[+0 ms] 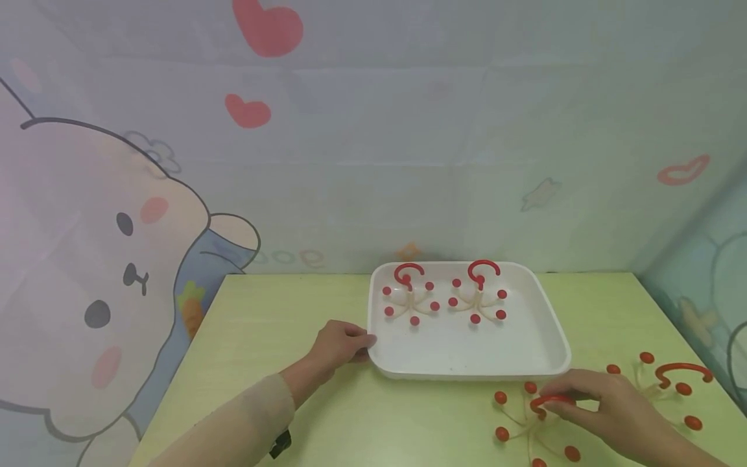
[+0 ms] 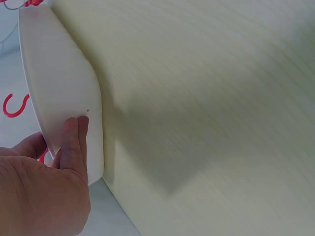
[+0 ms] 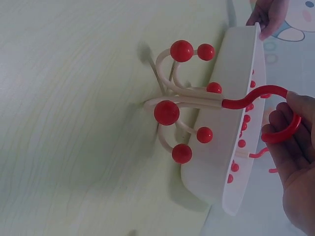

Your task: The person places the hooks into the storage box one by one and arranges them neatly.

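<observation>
My left hand (image 1: pixel 340 342) pinches the left rim of a white tray (image 1: pixel 461 353). In the left wrist view its fingers lie along the tray's outer wall, with the thumb at the inner side. In front of the tray's right corner, my right hand (image 1: pixel 613 408) holds a hanger by its red hook (image 3: pixel 253 94). That hanger has a cream stem (image 3: pixel 204 100) and several curved cream arms tipped with red balls. It stands upright, arms down, close over the table in the right wrist view.
Two similar hangers stand in the back of the tray, a left one with its red hook (image 1: pixel 408 266) and a right one with its hook (image 1: pixel 483 264). Another hanger (image 1: pixel 665 384) is on the table at the far right. A printed cloth (image 1: pixel 373 162) hangs behind the yellow-green table (image 1: pixel 268 305).
</observation>
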Demonstrator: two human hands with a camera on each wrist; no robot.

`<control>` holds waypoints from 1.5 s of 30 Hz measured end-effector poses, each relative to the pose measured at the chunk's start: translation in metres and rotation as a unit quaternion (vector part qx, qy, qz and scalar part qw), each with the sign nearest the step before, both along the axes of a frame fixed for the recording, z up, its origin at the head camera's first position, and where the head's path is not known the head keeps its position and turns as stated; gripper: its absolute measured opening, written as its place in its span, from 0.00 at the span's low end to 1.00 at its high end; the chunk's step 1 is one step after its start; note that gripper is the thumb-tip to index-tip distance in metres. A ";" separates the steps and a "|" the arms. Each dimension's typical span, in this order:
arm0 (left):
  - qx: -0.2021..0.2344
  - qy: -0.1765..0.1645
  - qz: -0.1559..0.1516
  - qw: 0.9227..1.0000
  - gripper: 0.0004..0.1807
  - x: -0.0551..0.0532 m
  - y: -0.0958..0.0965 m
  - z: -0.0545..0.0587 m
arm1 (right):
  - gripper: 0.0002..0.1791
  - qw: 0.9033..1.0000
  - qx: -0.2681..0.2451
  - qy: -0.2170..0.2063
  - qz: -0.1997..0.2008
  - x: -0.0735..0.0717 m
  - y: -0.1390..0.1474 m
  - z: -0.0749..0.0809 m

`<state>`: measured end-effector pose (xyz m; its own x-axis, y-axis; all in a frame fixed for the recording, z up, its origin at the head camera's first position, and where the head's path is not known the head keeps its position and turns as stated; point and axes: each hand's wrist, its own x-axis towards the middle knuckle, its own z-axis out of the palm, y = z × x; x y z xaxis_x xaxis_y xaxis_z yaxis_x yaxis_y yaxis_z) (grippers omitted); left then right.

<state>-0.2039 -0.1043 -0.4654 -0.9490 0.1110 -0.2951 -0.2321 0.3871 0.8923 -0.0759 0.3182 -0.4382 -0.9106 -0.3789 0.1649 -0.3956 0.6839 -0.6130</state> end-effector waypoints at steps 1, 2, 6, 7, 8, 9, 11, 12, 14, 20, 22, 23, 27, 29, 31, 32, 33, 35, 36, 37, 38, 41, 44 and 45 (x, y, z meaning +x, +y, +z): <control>0.000 0.001 -0.001 1.000 0.12 0.000 0.000 0.000 | 0.12 1.000 -0.003 0.002 0.002 0.000 0.000 0.000; 0.001 0.001 -0.001 1.000 0.12 0.000 0.000 0.000 | 0.12 1.000 -0.006 0.004 0.005 0.000 0.000 0.001; -0.001 0.001 -0.002 1.000 0.12 0.001 0.000 0.000 | 0.13 1.000 -0.019 0.014 0.020 0.001 0.001 0.002; -0.001 0.001 -0.002 1.000 0.12 0.001 0.000 0.000 | 0.13 0.999 -0.024 0.020 0.025 0.001 0.001 0.003; -0.001 0.001 -0.002 1.000 0.12 0.001 0.000 0.000 | 0.14 0.999 -0.026 0.026 0.029 0.001 0.000 0.004; -0.002 0.002 -0.003 1.000 0.12 0.001 0.000 0.000 | 0.15 0.998 -0.032 0.035 0.033 0.001 0.000 0.005; -0.001 0.002 -0.004 1.000 0.12 0.001 0.000 0.000 | 0.17 0.997 -0.041 0.051 0.039 0.002 -0.001 0.007; 0.000 0.002 -0.004 1.000 0.12 0.001 0.000 0.000 | 0.18 0.996 -0.046 0.057 0.042 0.002 -0.002 0.009; 0.001 0.003 -0.006 1.000 0.12 0.000 0.000 0.000 | 0.19 0.995 -0.052 0.067 0.042 0.003 -0.003 0.013; 0.000 0.003 -0.004 1.000 0.12 -0.001 -0.001 -0.002 | 0.25 0.990 -0.063 0.114 0.048 0.003 -0.014 0.029; -0.001 0.001 -0.003 1.000 0.12 -0.001 -0.001 -0.003 | 0.25 0.990 -0.067 0.114 0.047 0.002 -0.017 0.035; -0.003 0.001 -0.003 1.000 0.12 -0.001 -0.001 -0.003 | 0.24 0.991 -0.069 0.105 0.045 0.001 -0.018 0.038; -0.005 -0.001 -0.003 1.000 0.12 -0.001 -0.001 -0.004 | 0.21 0.993 -0.068 0.093 0.034 -0.002 -0.022 0.051; -0.004 0.000 -0.004 1.000 0.12 -0.001 -0.001 -0.004 | 0.21 0.992 -0.068 0.103 0.041 -0.005 -0.025 0.057; -0.003 0.001 -0.004 1.000 0.12 -0.001 -0.001 -0.004 | 0.23 0.988 -0.069 0.124 0.053 -0.008 -0.028 0.062; -0.002 0.001 -0.004 1.000 0.12 -0.001 -0.001 -0.004 | 0.24 0.987 -0.071 0.133 0.061 -0.010 -0.030 0.065; -0.001 0.000 -0.002 1.000 0.12 0.000 -0.001 -0.003 | 0.25 0.985 -0.073 0.139 0.068 -0.012 -0.031 0.068; -0.002 -0.001 -0.001 1.000 0.12 0.000 0.000 -0.002 | 0.24 0.985 -0.077 0.137 0.072 -0.016 -0.035 0.073; -0.002 -0.001 0.000 1.000 0.12 0.000 0.000 -0.002 | 0.24 0.986 -0.076 0.134 0.071 -0.018 -0.037 0.076; -0.002 -0.001 0.001 1.000 0.11 0.000 0.000 -0.002 | 0.23 0.986 -0.076 0.130 0.069 -0.020 -0.039 0.078; -0.002 -0.001 0.001 1.000 0.11 0.000 0.000 -0.001 | 0.22 0.987 -0.076 0.127 0.069 -0.022 -0.041 0.081; 0.000 0.001 0.001 1.000 0.11 0.001 0.000 -0.001 | 0.21 0.988 -0.077 0.118 0.070 -0.029 -0.047 0.087; 0.002 0.004 -0.001 1.000 0.11 0.001 0.000 -0.001 | 0.17 0.988 -0.077 0.113 0.078 -0.037 -0.052 0.093; 0.002 0.004 -0.002 1.000 0.11 0.001 0.000 -0.001 | 0.15 0.988 -0.078 0.110 0.080 -0.040 -0.054 0.094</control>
<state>-0.2031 -0.1046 -0.4667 -0.9510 0.1156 -0.2867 -0.2234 0.3841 0.8958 -0.1163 0.2642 -0.3440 -0.7766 -0.4695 0.4200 -0.6265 0.5055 -0.5933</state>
